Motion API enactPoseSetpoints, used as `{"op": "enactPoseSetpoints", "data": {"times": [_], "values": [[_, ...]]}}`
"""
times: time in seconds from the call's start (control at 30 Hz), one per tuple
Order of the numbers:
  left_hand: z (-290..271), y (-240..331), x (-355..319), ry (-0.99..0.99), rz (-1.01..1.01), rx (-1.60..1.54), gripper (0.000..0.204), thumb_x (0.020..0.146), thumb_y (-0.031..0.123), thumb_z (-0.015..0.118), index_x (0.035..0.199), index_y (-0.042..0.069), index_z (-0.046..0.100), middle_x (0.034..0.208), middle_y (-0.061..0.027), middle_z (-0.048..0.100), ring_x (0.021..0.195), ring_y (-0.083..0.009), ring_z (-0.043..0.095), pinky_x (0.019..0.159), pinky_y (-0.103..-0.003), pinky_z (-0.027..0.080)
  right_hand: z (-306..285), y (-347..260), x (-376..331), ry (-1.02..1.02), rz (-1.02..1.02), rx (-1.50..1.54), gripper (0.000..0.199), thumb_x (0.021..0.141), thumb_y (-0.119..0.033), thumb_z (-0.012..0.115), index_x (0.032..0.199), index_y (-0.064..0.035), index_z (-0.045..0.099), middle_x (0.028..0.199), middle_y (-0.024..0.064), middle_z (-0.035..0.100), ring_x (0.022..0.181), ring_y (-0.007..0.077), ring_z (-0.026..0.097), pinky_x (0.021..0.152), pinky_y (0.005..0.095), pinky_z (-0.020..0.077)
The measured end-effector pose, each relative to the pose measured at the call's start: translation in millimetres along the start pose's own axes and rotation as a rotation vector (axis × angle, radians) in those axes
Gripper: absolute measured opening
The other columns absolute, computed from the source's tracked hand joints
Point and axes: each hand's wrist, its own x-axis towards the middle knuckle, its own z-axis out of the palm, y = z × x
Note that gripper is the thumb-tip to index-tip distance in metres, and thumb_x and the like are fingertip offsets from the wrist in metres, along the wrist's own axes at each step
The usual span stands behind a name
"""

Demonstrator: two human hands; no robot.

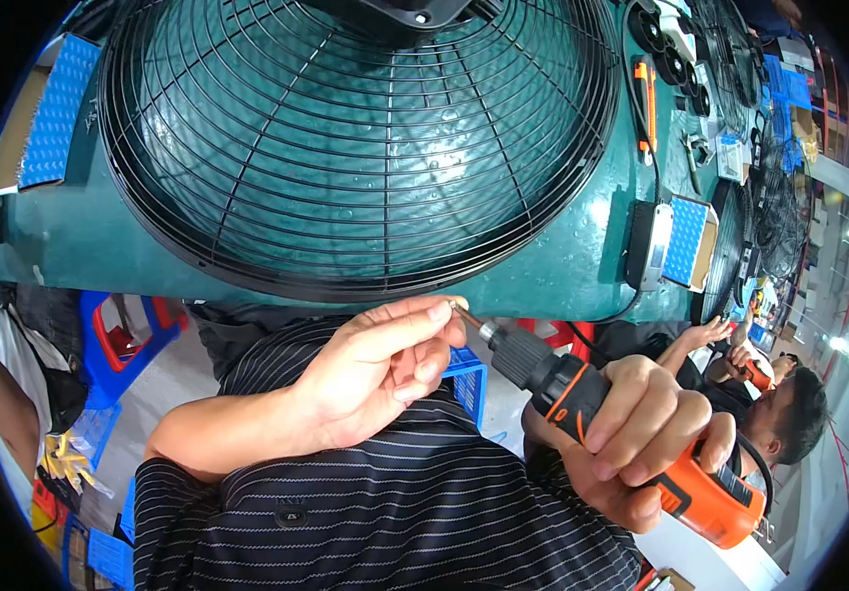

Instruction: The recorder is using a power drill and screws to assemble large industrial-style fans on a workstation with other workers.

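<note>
My right hand [641, 424] is wrapped round an orange and black electric screwdriver [567, 389], its bit pointing up and left. The thumb and forefinger of my left hand [375, 360] are pinched together at the tip of the bit. Something tiny may sit between those fingertips, too small to make out. Just beyond both hands, a large round black wire fan guard [385, 202] lies on the green tabletop [60, 231]. A black motor housing [405, 15] shows at the guard's middle, cut by the upper edge. Neither hand touches the guard.
Blue-sided cardboard boxes stand at the left [55, 113] and right [685, 236]. Near the right box are a white and black device [649, 244] with a cable and an orange utility knife [646, 103]. A co-worker [789, 414] sits at the right. A blue and red stool [114, 345] stands left.
</note>
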Motion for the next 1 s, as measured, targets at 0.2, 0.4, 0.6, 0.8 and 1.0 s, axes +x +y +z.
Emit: {"op": "enactPoseSetpoints", "data": {"times": [0.2, 0.4, 0.6, 0.8, 1.0], "values": [[0, 4, 2, -0.042, -0.002, -0.023, 0.020, 0.104, 0.019, 0.051, 0.114, 0.003, 0.056, 0.082, -0.0009, 0.055, 0.060, -0.0060, 0.044, 0.048, -0.020, 0.036, 5, 14, 24, -0.393, 0.123, -0.144, 0.044, 0.077, -0.010, 0.073, 0.114, -0.0007, 0.050, 0.067, 0.0037, 0.062, 0.049, 0.0129, 0.062, 0.049, 0.0235, 0.0562], [-5, 5, 2, -0.112, -0.047, -0.141, 0.023, 0.104, 0.023, 0.053, 0.112, 0.002, 0.059, 0.083, -0.0016, 0.065, 0.056, -0.0058, 0.049, 0.047, -0.018, 0.038, 2, 26, 43, -0.602, 0.263, -0.095, 0.047, 0.077, -0.009, 0.075, 0.115, -0.0030, 0.047, 0.071, 0.0060, 0.064, 0.055, 0.0146, 0.065, 0.053, 0.0255, 0.0574], [-12, 3, 6, -0.187, -0.085, -0.255, 0.024, 0.105, 0.023, 0.050, 0.112, 0.002, 0.059, 0.086, -0.0031, 0.069, 0.054, -0.0066, 0.047, 0.047, -0.020, 0.040, 11, 32, 51, -0.599, 0.357, -0.148, 0.048, 0.078, -0.009, 0.075, 0.116, -0.0041, 0.046, 0.073, 0.0063, 0.064, 0.057, 0.0153, 0.065, 0.056, 0.0271, 0.0578], [-16, 1, 10, -0.235, -0.093, -0.318, 0.022, 0.106, 0.020, 0.048, 0.111, 0.002, 0.059, 0.094, -0.0057, 0.070, 0.061, -0.0067, 0.050, 0.049, -0.019, 0.041, 17, 43, 66, -0.621, 0.501, -0.172, 0.048, 0.079, -0.011, 0.076, 0.118, -0.0058, 0.047, 0.071, 0.0039, 0.065, 0.055, 0.0141, 0.064, 0.053, 0.0273, 0.0551], [-18, 0, 11, -0.213, -0.072, -0.315, 0.022, 0.106, 0.019, 0.048, 0.109, 0.001, 0.059, 0.096, -0.0059, 0.069, 0.062, -0.0078, 0.049, 0.050, -0.020, 0.041, 26, 48, 70, -0.645, 0.584, -0.191, 0.052, 0.080, -0.011, 0.076, 0.122, -0.0072, 0.045, 0.070, 0.0037, 0.065, 0.053, 0.0142, 0.063, 0.051, 0.0277, 0.0537]]}}
